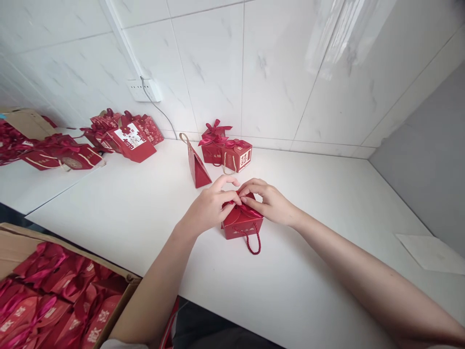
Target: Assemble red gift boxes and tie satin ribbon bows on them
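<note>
A red gift box (241, 229) stands on the white table in front of me, its rope handle (258, 245) hanging down at the near side. Across its top lies a red satin ribbon (250, 211). My left hand (212, 203) reaches in from the left, thumb and forefinger pinched on the ribbon at the middle of the lid. From the right, my right hand (271, 201) pinches the ribbon at the same spot, its fingertips almost touching the left ones. The knot itself is mostly hidden under my fingers.
Behind the box stand a triangular red box (198, 169) and two ribboned boxes, one red (212, 154), one with a white label (238, 156). More red boxes (132, 140) sit at the left. A carton (132, 286) full of ribboned boxes is at lower left. White paper (432, 253) lies right.
</note>
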The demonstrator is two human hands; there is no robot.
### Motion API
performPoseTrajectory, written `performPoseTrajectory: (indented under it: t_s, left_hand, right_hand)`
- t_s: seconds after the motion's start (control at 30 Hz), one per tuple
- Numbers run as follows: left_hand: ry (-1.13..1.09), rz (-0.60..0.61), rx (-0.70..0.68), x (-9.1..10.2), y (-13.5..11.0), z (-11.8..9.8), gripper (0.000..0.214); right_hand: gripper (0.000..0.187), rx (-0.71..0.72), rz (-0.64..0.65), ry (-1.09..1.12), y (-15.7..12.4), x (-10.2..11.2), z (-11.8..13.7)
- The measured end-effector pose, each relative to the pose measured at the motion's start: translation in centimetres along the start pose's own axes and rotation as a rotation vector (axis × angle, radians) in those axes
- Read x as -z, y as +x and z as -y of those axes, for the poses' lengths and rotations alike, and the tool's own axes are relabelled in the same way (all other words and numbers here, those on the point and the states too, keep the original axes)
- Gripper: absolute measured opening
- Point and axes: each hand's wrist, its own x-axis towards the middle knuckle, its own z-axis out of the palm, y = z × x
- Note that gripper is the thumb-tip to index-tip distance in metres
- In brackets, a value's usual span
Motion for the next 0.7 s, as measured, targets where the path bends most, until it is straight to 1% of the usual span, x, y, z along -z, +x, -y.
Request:
performPoseTrajectory:
  t_s: [0.07,0.17,0.33,0.4,0.47,0.53,0.63,0.7]
  left_hand:
    - [-0.034,-0.049,0.001,-0.4,-0.2,0.2,0.023]
    - [-0.053,-0.107,-0.005,-0.9,-0.7,0.5,0.023]
    - [-0.021,-0.118,-0.048,-1.6,-1.0,0.6,0.025]
    - [-0.041,-0.143,-0.045,-1.7,-0.9,0.5,0.020]
    - [-0.083,-0.186,-0.002,-1.4,-0.9,0.4,0.013]
    - [-0.085,-0.209,0.047,-0.9,-1.0,0.1,0.013]
    - [-0.023,-0.186,0.090,0.0,-1.6,-0.1,0.010]
    - [0.016,-0.221,0.136,0.3,-2.0,-0.3,0.009]
  right_hand:
    - [0.016,-0.039,-0.003,0.013,0.0,-0.1,-0.1]
    - [0.016,-0.087,0.030,0.088,-0.1,-0.2,-0.2]
    - [0.011,-0.166,-0.016,0.256,0.0,-0.2,-0.2]
    - [0.009,-0.177,-0.016,0.301,0.0,-0.2,-0.2]
    - [0.009,-0.182,-0.006,0.323,0.0,-0.2,-0.2]
    - [0.010,-0.188,0.005,0.329,0.0,-0.2,-0.2]
    - [0.010,-0.193,0.017,0.320,0.0,-0.1,-0.2]
    - [0.011,-0.193,0.019,0.314,0.1,-0.1,-0.2]
